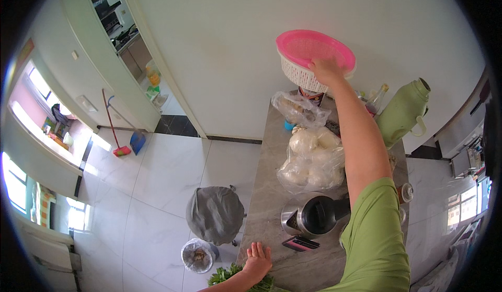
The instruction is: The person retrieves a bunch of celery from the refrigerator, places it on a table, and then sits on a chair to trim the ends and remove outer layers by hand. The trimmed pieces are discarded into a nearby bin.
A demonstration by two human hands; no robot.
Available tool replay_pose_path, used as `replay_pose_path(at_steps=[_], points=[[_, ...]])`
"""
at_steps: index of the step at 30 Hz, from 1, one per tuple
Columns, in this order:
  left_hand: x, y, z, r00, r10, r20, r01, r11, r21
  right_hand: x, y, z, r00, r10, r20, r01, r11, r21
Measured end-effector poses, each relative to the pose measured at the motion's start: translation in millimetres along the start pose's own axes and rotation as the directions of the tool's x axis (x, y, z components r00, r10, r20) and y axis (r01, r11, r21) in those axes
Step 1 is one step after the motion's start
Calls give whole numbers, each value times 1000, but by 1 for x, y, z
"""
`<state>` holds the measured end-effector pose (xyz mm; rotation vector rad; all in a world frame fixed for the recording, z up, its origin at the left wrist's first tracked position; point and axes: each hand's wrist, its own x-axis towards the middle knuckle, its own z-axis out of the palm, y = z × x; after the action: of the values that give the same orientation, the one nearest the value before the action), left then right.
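Note:
My right hand reaches to the far end of the table and grips the near rim of a pink plastic strainer basket. Its fingertips are hidden inside. The strainer sits in a white slotted plastic basket, tilted against the wall. My left hand lies flat on the near left edge of the table, holding nothing. Under the left wrist are leafy greens. Beneath my right arm stand a steel electric kettle with a black lid and a clear plastic bag of white round buns.
A phone lies beside the kettle on the grey table. A green thermos flask and a glass bottle stand at the far right. Left of the table are a cloth-covered stool and a lined bin.

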<state>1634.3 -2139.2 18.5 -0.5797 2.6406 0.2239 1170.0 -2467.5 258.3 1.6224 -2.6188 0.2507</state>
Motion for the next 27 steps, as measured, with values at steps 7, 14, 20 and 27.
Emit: replay_pose_path(at_steps=[7,14,20,27], points=[[1,0,9,999,6,-32,-5,1000,31,-12,-17,-23,915,-39,-402,-48,977,-207],[1,-1,6,1000,3,-2,-3,1000,-23,-19,10,-22,751,-164,-639,29,976,-217],[4,0,5,997,23,69,-29,995,91,-88,9,-76,416,-398,-818,187,917,-352],[11,-5,30,1000,-16,25,15,999,38,-282,20,-104,270,-586,-764,307,805,-508]])
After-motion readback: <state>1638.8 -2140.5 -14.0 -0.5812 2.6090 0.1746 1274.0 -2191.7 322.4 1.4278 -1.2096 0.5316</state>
